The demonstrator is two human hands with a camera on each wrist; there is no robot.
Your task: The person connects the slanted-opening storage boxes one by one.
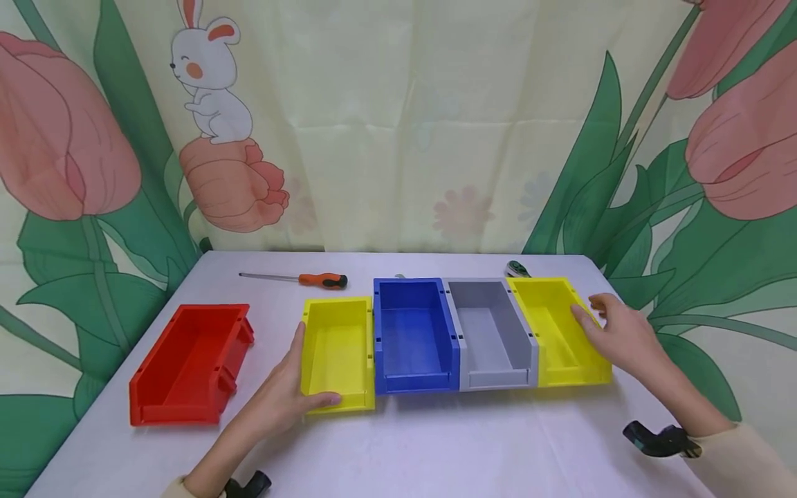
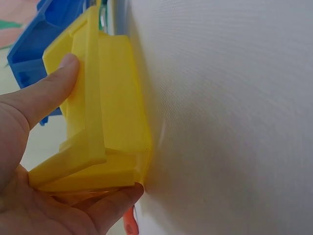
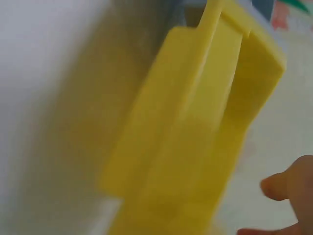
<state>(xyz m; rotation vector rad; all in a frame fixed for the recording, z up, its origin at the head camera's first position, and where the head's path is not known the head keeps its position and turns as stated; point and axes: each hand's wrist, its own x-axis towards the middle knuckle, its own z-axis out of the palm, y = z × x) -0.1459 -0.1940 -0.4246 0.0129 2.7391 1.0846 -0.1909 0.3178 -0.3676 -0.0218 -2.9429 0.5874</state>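
Note:
My left hand [image 1: 283,391] grips a yellow storage bin [image 1: 339,353]; in the left wrist view the thumb presses on its front lip and the fingers lie along its side. That bin stands against the left side of a blue bin [image 1: 416,332], a little nearer to me. A grey bin [image 1: 492,339] and a second yellow bin [image 1: 563,339] follow in a row to the right. Over the right wall of this second yellow bin is my right hand [image 1: 623,335], fingers relaxed; the right wrist view shows thumb and fingers apart from the bin.
On the left of the white table [image 1: 461,443] stands a red bin [image 1: 189,366], apart from the others. A screwdriver [image 1: 320,279] with an orange and black handle lies at the back. Behind the right yellow bin the end of a green and dark tool [image 1: 517,268] shows.

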